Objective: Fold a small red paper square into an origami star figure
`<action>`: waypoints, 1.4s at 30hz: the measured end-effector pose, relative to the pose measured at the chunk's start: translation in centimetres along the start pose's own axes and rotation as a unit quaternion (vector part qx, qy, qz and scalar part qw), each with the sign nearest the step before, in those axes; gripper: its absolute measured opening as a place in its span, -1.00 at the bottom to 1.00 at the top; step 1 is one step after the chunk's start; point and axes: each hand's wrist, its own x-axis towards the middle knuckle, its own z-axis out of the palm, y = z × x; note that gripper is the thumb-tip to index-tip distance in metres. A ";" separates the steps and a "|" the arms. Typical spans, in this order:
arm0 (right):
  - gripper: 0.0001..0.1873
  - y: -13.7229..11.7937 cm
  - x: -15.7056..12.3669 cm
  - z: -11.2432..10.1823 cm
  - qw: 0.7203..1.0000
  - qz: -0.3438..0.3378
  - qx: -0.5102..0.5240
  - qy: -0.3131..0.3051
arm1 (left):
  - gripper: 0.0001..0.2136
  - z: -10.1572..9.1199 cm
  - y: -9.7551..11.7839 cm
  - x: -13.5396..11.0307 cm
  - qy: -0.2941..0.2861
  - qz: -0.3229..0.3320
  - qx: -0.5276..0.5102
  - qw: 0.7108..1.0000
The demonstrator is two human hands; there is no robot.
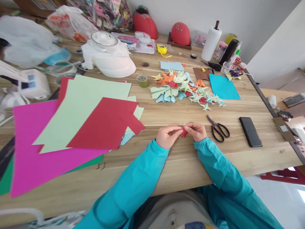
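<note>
A small folded piece of red paper (184, 133) is held between both hands, just above the wooden table. My left hand (167, 135) pinches its left side between thumb and fingers. From the other side, my right hand (196, 130) grips it with thumb and forefinger. The fingertips cover much of the paper, so its full shape is hidden. Right of my right hand lie black-handled scissors (218, 128). Beyond the hands is a heap of folded paper pieces (176, 86) in green, orange, red and blue.
Left on the table (133, 165) lie large sheets, among them a red sheet (102, 127) and a magenta sheet (30, 159). A phone (250, 132) lies at the right. Farther back are a blue sheet (224, 86), a tape roll (143, 81) and a yellow tape measure (162, 49).
</note>
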 end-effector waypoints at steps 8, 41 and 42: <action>-0.71 0.0 0.1 0.1 1.000 -0.020 0.009 0.003 | -0.85 0.2 -0.7 0.1 0.041 0.000 0.003 0.999; -0.66 0.6 -0.4 0.5 0.997 0.047 0.053 0.005 | -0.81 -0.1 -0.4 0.5 0.063 -0.035 -0.029 0.997; -0.66 0.7 -0.5 0.6 0.998 0.046 0.051 0.004 | -0.79 -0.2 -0.4 0.5 0.065 -0.052 -0.042 0.996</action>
